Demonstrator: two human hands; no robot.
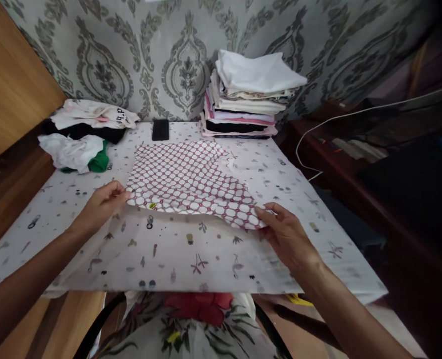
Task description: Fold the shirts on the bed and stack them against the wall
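Note:
A white garment (187,174) with a red and grey lattice pattern lies spread on the table, its near edge slightly raised. My left hand (106,202) pinches its near left corner between thumb and fingers. At the near right corner, my right hand (286,229) grips the fabric, with the thumb on top. A small yellow and black tag (152,206) shows near the garment's front left edge. The far right part of the cloth is uneven in outline.
A patterned sheet covers the table (168,264). Behind stand a phone (160,129) and, to its right, a tall folded clothes stack (243,109). Crumpled clothes (89,124) lie back left. A white cable (340,117) crosses the dark furniture (318,154) at right.

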